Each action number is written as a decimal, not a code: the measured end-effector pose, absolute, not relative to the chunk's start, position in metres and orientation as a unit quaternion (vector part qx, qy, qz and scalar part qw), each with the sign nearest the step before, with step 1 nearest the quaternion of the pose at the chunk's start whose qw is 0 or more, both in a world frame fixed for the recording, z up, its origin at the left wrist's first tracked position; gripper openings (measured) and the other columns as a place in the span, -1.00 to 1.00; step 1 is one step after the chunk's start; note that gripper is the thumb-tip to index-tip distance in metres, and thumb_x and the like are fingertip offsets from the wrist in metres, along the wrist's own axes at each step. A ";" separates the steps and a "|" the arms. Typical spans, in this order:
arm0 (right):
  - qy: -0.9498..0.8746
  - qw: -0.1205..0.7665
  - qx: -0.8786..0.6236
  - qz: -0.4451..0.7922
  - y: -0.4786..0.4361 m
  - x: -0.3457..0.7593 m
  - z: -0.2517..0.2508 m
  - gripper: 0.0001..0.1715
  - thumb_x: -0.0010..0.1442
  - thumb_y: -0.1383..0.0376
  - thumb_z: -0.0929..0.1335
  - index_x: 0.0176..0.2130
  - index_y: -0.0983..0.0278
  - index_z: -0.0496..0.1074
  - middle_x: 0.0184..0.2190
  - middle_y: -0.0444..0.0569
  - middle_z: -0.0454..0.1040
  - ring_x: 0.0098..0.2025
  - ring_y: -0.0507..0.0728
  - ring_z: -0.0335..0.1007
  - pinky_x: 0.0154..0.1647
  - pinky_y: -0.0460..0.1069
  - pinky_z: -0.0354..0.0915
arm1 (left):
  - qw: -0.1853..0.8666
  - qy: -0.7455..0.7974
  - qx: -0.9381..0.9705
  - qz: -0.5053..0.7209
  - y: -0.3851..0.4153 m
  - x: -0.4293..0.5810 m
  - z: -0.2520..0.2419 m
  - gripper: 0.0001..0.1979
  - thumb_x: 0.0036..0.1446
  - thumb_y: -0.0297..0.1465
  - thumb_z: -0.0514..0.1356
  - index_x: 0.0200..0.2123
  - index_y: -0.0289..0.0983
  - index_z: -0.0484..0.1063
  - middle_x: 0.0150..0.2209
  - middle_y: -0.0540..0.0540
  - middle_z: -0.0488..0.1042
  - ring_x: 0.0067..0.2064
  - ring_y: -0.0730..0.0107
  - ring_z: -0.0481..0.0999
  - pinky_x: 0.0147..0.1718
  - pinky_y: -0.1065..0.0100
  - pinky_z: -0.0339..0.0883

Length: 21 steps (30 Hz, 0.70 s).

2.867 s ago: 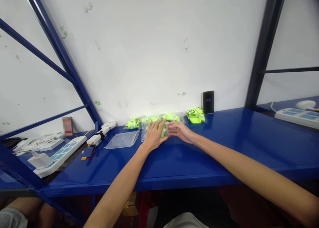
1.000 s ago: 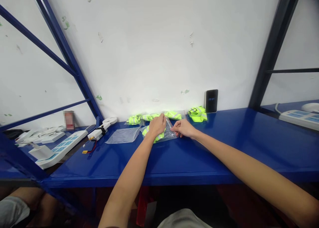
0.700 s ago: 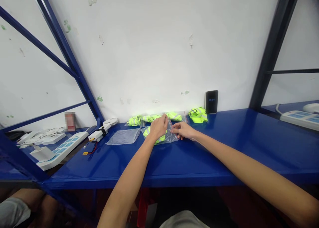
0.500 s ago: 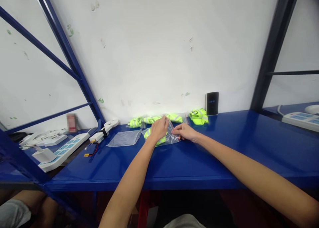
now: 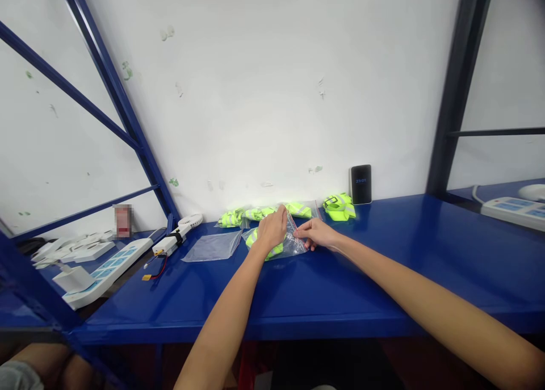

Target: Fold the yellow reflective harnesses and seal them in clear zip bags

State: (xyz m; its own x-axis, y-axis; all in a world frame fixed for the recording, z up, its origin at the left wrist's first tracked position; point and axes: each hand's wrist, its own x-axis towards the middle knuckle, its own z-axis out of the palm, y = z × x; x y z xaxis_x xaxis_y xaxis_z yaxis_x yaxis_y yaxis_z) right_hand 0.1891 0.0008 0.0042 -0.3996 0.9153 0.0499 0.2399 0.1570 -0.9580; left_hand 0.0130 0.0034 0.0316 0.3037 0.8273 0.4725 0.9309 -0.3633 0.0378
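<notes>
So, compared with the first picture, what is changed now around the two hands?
The left hand, earlier spread over the clear bag, is now curled at its upper edge. The right hand has shifted slightly right, pinching the bag's edge; its clear end now shows between them. The flat bag, loose yellow bundle and black-screened device stayed put.

The left hand [image 5: 272,230], spread flat over the clear plastic bag [image 5: 293,245] 3 seconds ago, now gathers its fingers near the upper end of the red-lined mouth; clear film now stretches right of the bundled neon-yellow, silver-striped fabric [image 5: 252,238], towards the right hand [image 5: 317,234].
</notes>
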 end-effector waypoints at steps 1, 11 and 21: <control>-0.682 0.352 -0.421 0.483 0.001 0.188 0.003 -0.61 -0.01 0.03 0.46 -0.41 0.34 0.56 -0.63 -0.09 0.41 -0.56 0.05 0.31 -0.57 -0.07 0.21 | 0.124 -0.549 -0.799 -0.211 0.003 0.013 0.032 -0.64 0.38 -0.22 -0.32 -0.07 -0.15 0.20 -0.30 -0.12 0.52 -0.28 0.18 0.53 -0.34 0.30 0.20; -0.707 0.450 -0.389 0.383 0.003 0.181 0.001 -0.60 0.06 0.06 0.38 -0.43 0.38 0.54 -0.48 -0.02 0.52 -0.42 0.09 0.32 -0.35 -0.03 0.20 | 0.132 -0.547 -0.803 -0.197 0.002 0.017 0.032 -0.65 0.38 -0.24 -0.29 -0.08 -0.18 0.21 -0.31 -0.13 0.53 -0.27 0.15 0.54 -0.38 0.30 0.17; -0.709 0.427 -0.393 0.402 0.009 0.186 -0.007 -0.58 0.06 0.06 0.39 -0.36 0.39 0.58 -0.41 0.04 0.55 -0.40 0.10 0.34 -0.37 -0.02 0.23 | 0.121 -0.544 -0.802 -0.215 0.003 0.015 0.031 -0.65 0.39 -0.24 -0.31 -0.08 -0.17 0.19 -0.26 -0.12 0.54 -0.25 0.18 0.54 -0.36 0.30 0.17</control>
